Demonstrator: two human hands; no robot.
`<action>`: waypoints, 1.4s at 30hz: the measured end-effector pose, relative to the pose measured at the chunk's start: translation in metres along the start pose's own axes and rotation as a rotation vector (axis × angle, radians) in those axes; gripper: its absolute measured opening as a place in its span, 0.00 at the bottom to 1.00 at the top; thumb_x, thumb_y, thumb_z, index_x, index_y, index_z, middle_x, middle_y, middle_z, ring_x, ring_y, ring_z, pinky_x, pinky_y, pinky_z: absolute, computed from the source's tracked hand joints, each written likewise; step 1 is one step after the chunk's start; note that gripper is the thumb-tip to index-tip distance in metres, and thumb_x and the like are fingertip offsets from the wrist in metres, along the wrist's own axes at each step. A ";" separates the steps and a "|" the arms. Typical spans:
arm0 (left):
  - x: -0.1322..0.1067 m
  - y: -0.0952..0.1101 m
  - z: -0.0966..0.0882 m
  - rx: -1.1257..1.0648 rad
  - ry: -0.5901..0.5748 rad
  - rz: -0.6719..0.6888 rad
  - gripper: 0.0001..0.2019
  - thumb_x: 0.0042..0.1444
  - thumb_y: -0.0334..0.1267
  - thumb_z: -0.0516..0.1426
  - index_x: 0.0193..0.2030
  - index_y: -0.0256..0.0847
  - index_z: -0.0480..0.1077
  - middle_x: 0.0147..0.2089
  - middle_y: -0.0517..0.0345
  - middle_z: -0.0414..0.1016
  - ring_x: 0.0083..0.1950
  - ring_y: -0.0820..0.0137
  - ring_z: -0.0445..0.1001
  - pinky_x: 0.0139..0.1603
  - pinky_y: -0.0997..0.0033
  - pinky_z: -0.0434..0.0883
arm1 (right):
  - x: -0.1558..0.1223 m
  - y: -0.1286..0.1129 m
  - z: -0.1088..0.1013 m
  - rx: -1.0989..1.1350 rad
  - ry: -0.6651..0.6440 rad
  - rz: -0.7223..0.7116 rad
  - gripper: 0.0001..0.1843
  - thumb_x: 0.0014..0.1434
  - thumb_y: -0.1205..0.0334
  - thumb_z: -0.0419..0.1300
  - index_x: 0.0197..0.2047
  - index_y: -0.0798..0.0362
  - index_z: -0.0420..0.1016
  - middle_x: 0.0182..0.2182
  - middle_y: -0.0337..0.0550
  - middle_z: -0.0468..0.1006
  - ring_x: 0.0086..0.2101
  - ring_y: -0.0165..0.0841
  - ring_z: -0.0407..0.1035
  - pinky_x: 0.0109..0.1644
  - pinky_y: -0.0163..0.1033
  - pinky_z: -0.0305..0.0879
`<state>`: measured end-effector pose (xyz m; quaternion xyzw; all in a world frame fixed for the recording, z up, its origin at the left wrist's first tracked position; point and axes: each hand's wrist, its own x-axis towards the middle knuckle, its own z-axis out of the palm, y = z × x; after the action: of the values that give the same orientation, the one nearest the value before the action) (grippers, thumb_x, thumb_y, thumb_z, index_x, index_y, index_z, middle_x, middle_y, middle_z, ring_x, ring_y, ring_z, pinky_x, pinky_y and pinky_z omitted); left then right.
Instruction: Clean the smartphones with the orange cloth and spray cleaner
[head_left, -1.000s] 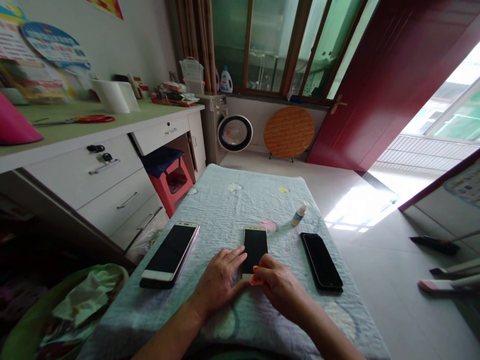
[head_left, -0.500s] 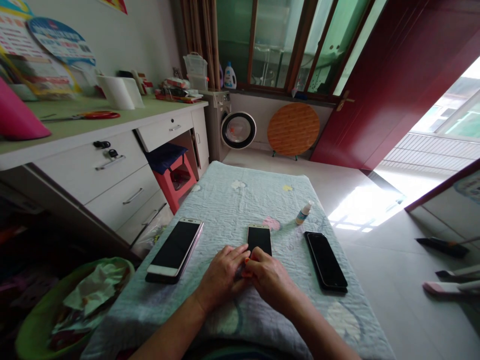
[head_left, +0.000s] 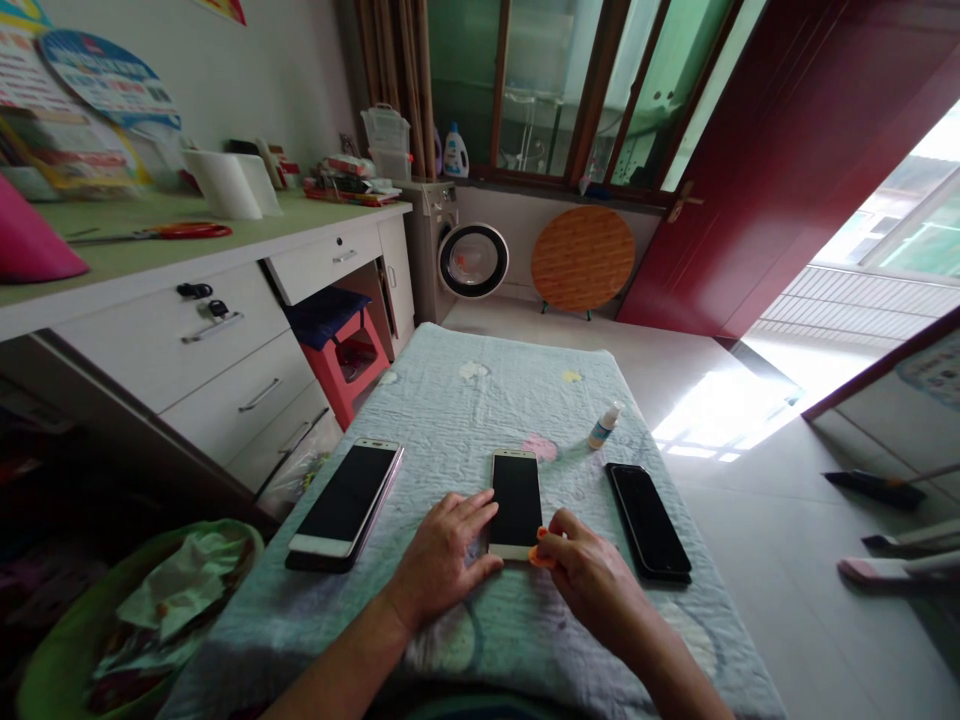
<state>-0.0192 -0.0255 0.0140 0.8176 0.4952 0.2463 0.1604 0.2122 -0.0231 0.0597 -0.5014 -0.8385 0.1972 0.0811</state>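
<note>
A white-framed smartphone [head_left: 516, 502] lies face up on the cloth-covered table, its dark screen showing. My left hand [head_left: 450, 545] rests along its left edge, fingers stretched out and thumb near the lower left corner. In my right hand [head_left: 586, 560] is a small orange cloth [head_left: 541, 550], pinched at the phone's lower right corner. Further left lies a stack of phones [head_left: 349, 500], with a white-framed one on top. On the right is a black smartphone [head_left: 648, 522], and behind it a small spray bottle [head_left: 604, 426] stands upright.
The table [head_left: 442, 400] has a pale blue patterned cover. At left stand a white desk [head_left: 225, 370], a red stool [head_left: 345, 365] and a green waste bin [head_left: 45, 640]. An open-doored washing machine [head_left: 431, 240], a round wooden tabletop [head_left: 583, 258] and a red door [head_left: 750, 170] are beyond.
My right hand has moved right with the orange cloth, from the phone's lower left to its lower right corner, uncovering the screen. My left hand stays at the phone's left edge.
</note>
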 end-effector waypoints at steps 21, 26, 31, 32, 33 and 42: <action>-0.001 -0.004 0.001 0.010 -0.007 0.030 0.30 0.59 0.57 0.58 0.62 0.41 0.67 0.64 0.46 0.67 0.60 0.54 0.68 0.62 0.47 0.65 | 0.028 0.006 -0.001 0.054 0.046 0.011 0.13 0.64 0.70 0.54 0.38 0.51 0.79 0.38 0.41 0.72 0.34 0.28 0.68 0.38 0.32 0.59; -0.001 -0.004 0.003 0.012 0.005 0.042 0.30 0.60 0.57 0.57 0.62 0.39 0.67 0.64 0.45 0.68 0.59 0.54 0.69 0.60 0.50 0.67 | 0.024 -0.005 0.005 0.090 -0.005 -0.099 0.11 0.64 0.68 0.55 0.37 0.50 0.79 0.37 0.40 0.71 0.33 0.27 0.68 0.36 0.32 0.58; -0.001 -0.002 0.000 0.008 -0.002 0.047 0.30 0.60 0.58 0.56 0.62 0.39 0.67 0.63 0.45 0.69 0.58 0.54 0.69 0.59 0.50 0.67 | 0.046 -0.005 0.006 0.056 -0.030 -0.130 0.09 0.63 0.68 0.56 0.35 0.52 0.78 0.35 0.39 0.70 0.31 0.26 0.65 0.34 0.32 0.56; -0.001 -0.002 0.000 0.004 -0.003 0.049 0.31 0.60 0.58 0.57 0.63 0.39 0.66 0.64 0.46 0.69 0.58 0.54 0.69 0.59 0.50 0.67 | 0.054 0.000 0.003 0.049 -0.008 -0.115 0.09 0.64 0.68 0.56 0.35 0.52 0.77 0.36 0.39 0.70 0.31 0.26 0.65 0.34 0.32 0.56; -0.001 -0.002 -0.001 0.002 -0.002 0.049 0.31 0.60 0.58 0.57 0.63 0.40 0.66 0.64 0.46 0.68 0.58 0.54 0.69 0.60 0.50 0.67 | 0.063 0.005 0.000 0.045 0.023 -0.106 0.09 0.64 0.68 0.55 0.36 0.52 0.77 0.36 0.39 0.70 0.32 0.26 0.66 0.36 0.32 0.56; 0.000 0.002 -0.005 0.051 -0.011 0.010 0.28 0.58 0.52 0.61 0.63 0.43 0.66 0.64 0.49 0.68 0.59 0.52 0.68 0.62 0.43 0.63 | 0.119 0.023 -0.007 -0.060 0.147 -0.002 0.10 0.64 0.69 0.53 0.39 0.53 0.76 0.41 0.43 0.71 0.37 0.29 0.67 0.40 0.33 0.57</action>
<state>-0.0201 -0.0268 0.0190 0.8254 0.4961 0.2298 0.1410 0.1757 0.0918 0.0491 -0.5161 -0.8362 0.1346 0.1276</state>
